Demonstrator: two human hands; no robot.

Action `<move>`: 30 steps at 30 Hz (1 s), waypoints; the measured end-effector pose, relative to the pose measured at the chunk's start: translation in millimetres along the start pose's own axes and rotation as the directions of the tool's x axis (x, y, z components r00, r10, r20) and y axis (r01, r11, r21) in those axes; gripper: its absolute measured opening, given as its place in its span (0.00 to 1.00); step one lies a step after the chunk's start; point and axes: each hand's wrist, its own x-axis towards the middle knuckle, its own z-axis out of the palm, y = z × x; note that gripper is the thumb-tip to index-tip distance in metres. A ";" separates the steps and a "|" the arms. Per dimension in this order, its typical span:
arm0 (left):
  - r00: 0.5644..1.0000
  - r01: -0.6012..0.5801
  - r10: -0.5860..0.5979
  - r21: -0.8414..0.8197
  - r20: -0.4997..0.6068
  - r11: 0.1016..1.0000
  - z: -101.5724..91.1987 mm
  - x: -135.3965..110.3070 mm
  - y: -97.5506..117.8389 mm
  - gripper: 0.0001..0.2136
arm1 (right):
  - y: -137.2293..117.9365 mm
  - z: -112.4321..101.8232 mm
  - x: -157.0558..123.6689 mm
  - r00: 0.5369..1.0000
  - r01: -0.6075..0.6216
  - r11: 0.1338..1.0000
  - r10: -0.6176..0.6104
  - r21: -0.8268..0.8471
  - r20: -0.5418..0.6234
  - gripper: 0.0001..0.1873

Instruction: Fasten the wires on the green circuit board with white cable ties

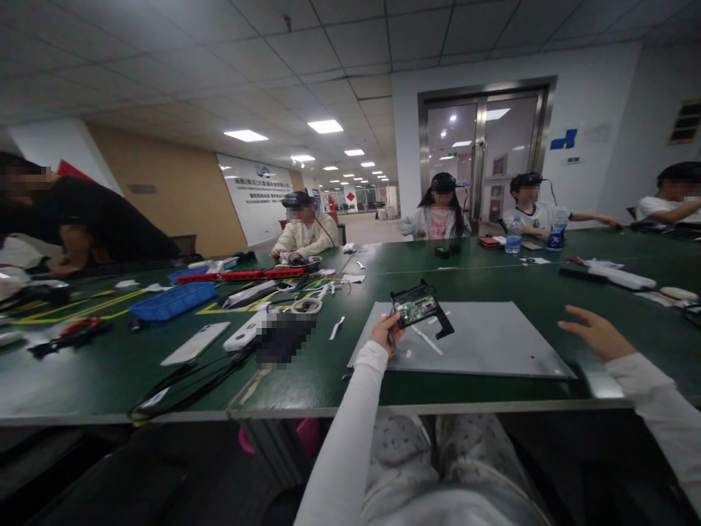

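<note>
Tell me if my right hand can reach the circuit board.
Probably yes: your right hand looks empty, and nothing visible stands between it and the circuit board in your left hand.

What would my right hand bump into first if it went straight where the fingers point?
Your right hand would probably meet the circuit board in your left hand first, though depth and height are hard to judge.

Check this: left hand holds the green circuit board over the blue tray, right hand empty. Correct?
Not over the blue tray: the head view shows the left hand holding the green circuit board over the grey sheet. The right hand is empty, as stated.
</note>
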 end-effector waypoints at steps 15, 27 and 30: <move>0.988 0.040 -0.063 0.164 0.139 0.986 11.0 -14.4 -1.4 0.10 | -116.7 199.5 -41.2 0.745 -0.454 0.696 -0.046 0.557 0.666 0.20; 0.979 -0.199 0.166 0.376 0.118 0.905 3.2 -7.1 25.2 0.12 | -51.1 152.8 9.6 0.824 -0.494 0.361 -0.098 0.791 0.559 0.08; 0.956 -0.227 0.292 0.717 0.034 0.659 -7.3 8.9 21.9 0.07 | -39.7 142.3 17.8 0.849 -0.479 0.330 -0.062 0.813 0.526 0.08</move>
